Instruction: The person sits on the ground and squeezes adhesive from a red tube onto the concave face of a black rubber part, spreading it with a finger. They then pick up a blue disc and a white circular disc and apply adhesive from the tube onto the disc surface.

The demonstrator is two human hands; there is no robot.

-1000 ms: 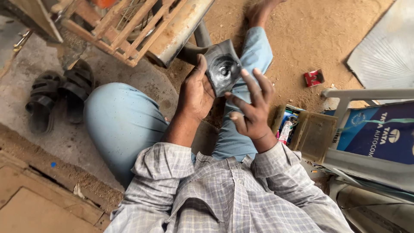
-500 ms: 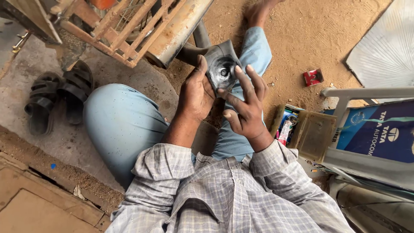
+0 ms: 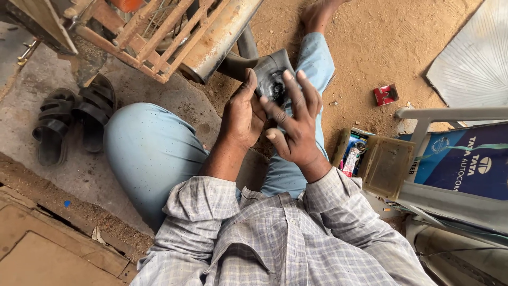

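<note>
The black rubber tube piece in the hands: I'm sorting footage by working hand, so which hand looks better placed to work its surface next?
Probably the right hand: its fingers lie spread across the face of the black rubber tube piece, free to rub or press. The left hand grips the piece's edge from the side, steadying it.

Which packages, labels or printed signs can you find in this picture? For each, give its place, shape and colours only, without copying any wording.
Small red packet: on the sandy ground to the right, squarish, red with a pale patch.
Blue printed carton: far right, behind the grey plastic chair frame, flat and rectangular, dark blue with white print.
Colourful packets: in an open box right of the right hand, slim, mixed bright colours.
</note>
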